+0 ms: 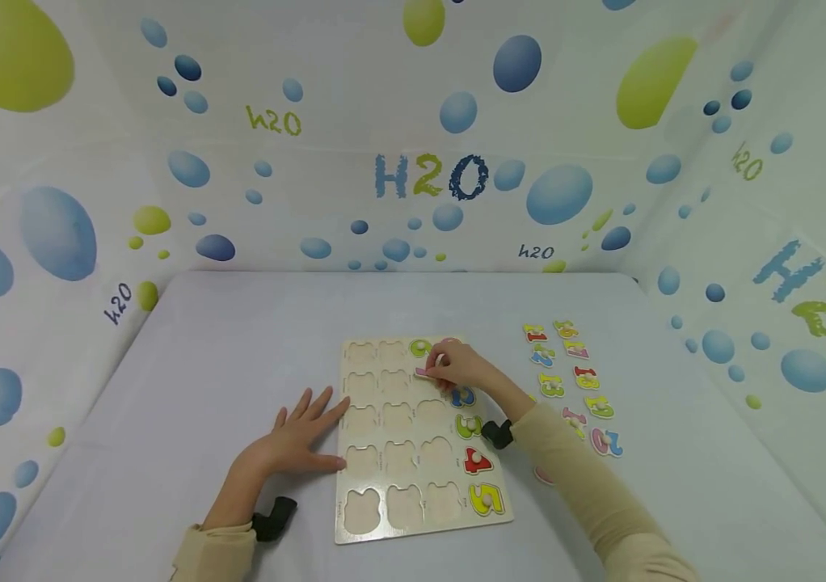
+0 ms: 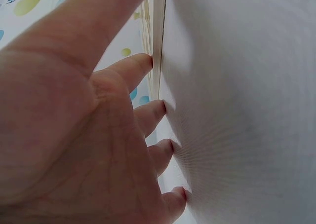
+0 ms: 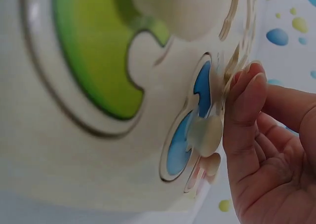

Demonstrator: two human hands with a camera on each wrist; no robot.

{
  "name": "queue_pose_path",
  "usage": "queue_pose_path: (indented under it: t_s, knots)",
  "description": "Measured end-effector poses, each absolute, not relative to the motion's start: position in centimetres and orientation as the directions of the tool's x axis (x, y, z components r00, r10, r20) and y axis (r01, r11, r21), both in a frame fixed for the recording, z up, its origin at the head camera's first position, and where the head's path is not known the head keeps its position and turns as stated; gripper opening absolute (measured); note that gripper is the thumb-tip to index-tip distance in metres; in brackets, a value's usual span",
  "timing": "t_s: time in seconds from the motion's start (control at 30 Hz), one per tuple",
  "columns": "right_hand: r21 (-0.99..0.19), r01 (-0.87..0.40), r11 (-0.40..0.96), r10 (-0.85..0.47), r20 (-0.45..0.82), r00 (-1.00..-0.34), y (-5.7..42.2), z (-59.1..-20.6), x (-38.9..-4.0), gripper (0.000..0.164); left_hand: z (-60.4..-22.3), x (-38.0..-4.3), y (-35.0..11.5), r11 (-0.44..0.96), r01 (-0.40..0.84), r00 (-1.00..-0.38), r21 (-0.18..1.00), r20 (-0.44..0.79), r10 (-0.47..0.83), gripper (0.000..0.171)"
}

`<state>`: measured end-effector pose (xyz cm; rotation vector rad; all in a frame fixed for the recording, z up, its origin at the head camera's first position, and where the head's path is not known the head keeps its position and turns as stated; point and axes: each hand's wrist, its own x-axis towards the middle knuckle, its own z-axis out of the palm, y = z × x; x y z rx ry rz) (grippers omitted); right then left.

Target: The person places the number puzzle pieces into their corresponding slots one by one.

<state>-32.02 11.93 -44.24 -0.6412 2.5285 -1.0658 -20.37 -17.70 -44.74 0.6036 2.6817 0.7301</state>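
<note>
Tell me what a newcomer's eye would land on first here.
Probably the wooden number puzzle board near the middle of the white table, with a bright yellow 5 in its near right corner. Next, the right hand holding a pink piece over the board's far right part, and the loose number pieces right of the board. Behind the table, large H2O lettering stands out on the backdrop.

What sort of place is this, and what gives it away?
Likely a makeshift recording booth: H2O-printed sheeting encloses a white table, and a black device sits on each wrist beside the number puzzle board.
</note>
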Motion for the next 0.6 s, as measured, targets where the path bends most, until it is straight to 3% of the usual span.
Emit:
queue_pose_path:
  t_s: [0.23,0.6]
  knots:
    - [-0.72,-0.305,0.623,-0.556,-0.133,-0.82,11.0,-43.4,-31.4,0.01,-44.3,-20.3,-17.4,0.788,0.318,-0.867,0.528,-0.174,0.467,0.089]
    - [-0.643,-0.316,0.697,-0.53,-0.167,-0.831,10.4,-42.5,-30.5,0.009,-44.5,-20.4,-17.6,0.784,0.327,-0.868,0.528,-0.16,0.47,0.089]
